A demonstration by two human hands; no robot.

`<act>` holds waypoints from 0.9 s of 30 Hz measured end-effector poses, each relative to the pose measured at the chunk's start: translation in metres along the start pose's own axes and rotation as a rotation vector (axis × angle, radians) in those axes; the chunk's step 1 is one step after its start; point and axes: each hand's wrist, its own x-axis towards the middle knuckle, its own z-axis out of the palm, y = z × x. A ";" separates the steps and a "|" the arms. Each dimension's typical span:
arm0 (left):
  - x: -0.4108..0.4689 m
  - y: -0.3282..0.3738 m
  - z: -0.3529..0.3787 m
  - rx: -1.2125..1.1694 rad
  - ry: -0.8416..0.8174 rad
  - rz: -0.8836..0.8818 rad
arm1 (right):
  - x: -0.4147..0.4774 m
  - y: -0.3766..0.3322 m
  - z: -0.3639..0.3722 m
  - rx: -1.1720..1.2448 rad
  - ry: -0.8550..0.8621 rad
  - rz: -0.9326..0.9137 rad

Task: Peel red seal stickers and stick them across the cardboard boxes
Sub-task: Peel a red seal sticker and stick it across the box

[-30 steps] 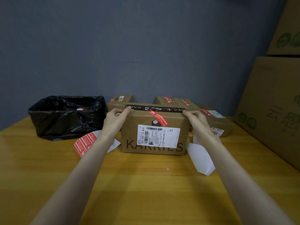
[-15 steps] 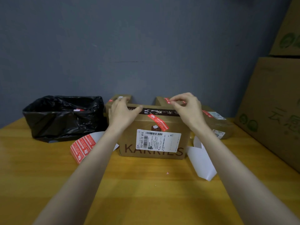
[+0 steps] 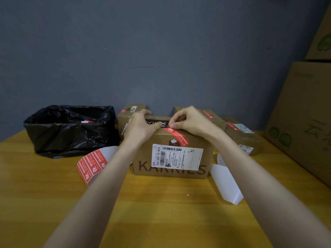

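On my feed both hands sit on top of the KARRIES cardboard box (image 3: 172,158). The left hand (image 3: 141,127) rests over its top left part, thumb stretched along the front edge and pressing down, the other fingers bent loosely on the lid. The right hand (image 3: 191,122) has its fingers curled, thumb and forefinger pinched on the upper end of the red seal sticker (image 3: 177,136). From there the sticker runs over the top front edge and slants down the front face, just above the white shipping label (image 3: 177,156).

3 smaller boxes (image 3: 241,138) crowd behind. The sticker roll (image 3: 91,164) lies just left of the box and a white backing strip (image 3: 227,183) just right. A black bin bag (image 3: 71,129) stands further left. Tall cartons (image 3: 304,113) wall the right side. The yellow table (image 3: 161,215) stretches bare toward me.
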 end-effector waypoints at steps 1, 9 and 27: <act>0.000 0.000 0.000 0.002 0.003 0.004 | 0.000 -0.001 0.000 0.008 -0.017 0.003; -0.001 0.000 0.000 -0.009 -0.003 0.007 | 0.003 -0.006 0.003 -0.019 -0.079 0.016; -0.001 -0.001 0.001 -0.032 -0.016 -0.021 | 0.004 0.000 0.003 -0.029 -0.086 -0.025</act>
